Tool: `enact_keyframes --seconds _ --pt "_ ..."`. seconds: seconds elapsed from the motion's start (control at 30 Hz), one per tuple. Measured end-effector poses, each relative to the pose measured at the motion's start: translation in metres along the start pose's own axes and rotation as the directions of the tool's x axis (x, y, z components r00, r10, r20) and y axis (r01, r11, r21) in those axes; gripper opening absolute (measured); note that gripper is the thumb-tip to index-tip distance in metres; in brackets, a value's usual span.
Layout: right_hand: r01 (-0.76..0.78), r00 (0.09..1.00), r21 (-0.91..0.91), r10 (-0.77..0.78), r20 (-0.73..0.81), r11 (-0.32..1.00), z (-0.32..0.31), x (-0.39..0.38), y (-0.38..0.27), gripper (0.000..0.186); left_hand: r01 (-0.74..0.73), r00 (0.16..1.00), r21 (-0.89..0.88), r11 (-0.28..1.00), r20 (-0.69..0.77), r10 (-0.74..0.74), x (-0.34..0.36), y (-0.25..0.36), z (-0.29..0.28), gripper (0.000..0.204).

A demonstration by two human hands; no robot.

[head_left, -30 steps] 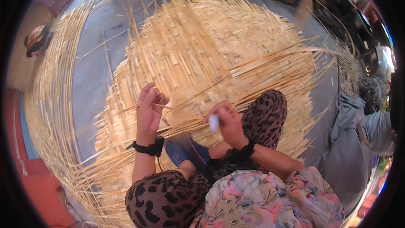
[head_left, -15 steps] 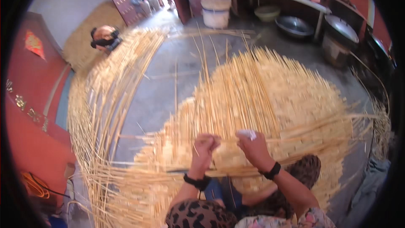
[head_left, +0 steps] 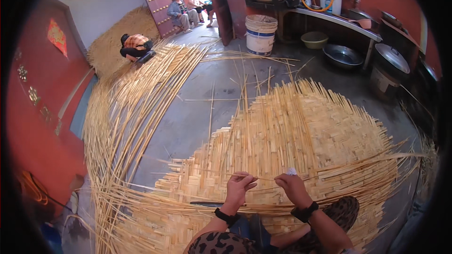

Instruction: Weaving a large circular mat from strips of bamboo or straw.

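One thin reed strip, low centre of frame, pinched between my left hand and right hand. Something small and white sits at the right fingertips; can't tell what. Woven mat spreads beneath and beyond. Loose reeds pile at left. My knees cut off at bottom edge. White bucket up top.

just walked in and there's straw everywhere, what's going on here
A person sits on a large woven reed mat spread over the concrete floor. Their left hand and right hand pinch one thin reed strip between them, just above the mat's unfinished near edge. A dark knife-like tool lies on the mat by the left wrist. Long loose reeds fan out to the left, where another person crouches over them.
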State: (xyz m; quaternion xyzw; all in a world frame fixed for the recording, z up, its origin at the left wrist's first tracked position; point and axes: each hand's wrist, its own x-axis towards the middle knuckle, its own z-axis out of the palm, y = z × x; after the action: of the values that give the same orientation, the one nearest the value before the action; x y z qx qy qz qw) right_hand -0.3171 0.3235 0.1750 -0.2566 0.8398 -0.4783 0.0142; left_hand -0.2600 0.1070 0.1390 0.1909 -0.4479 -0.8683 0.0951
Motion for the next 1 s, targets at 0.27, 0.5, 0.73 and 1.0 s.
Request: enact_keyframes --seconds 0.27,0.5,0.73,1.0 --pt "0.105 0.987 -0.244 -0.132 -0.095 0.964 -0.002 -0.016 -0.008 0.006 0.085 0.996 -0.002 0.996 -0.019 -0.085 -0.011 -0.009 -0.002 0.019" --pt "0.017 0.994 -0.371 0.023 0.102 0.929 -0.002 -0.021 -0.001 0.013 -0.042 0.981 0.128 0.991 -0.183 0.065 -0.012 -0.014 0.02 0.024" --pt "0.101 0.936 -0.503 0.089 0.339 0.859 -0.024 -0.02 0.018 0.017 -0.344 0.916 0.091 0.935 -0.187 0.355 0.027 0.049 -0.041 0.025" --pt "-0.663 0.587 0.189 0.346 0.732 0.724 0.018 -0.028 0.003 0.033 -0.08 0.991 0.104 0.991 0.119 0.068 -0.004 -0.023 -0.014 0.017"
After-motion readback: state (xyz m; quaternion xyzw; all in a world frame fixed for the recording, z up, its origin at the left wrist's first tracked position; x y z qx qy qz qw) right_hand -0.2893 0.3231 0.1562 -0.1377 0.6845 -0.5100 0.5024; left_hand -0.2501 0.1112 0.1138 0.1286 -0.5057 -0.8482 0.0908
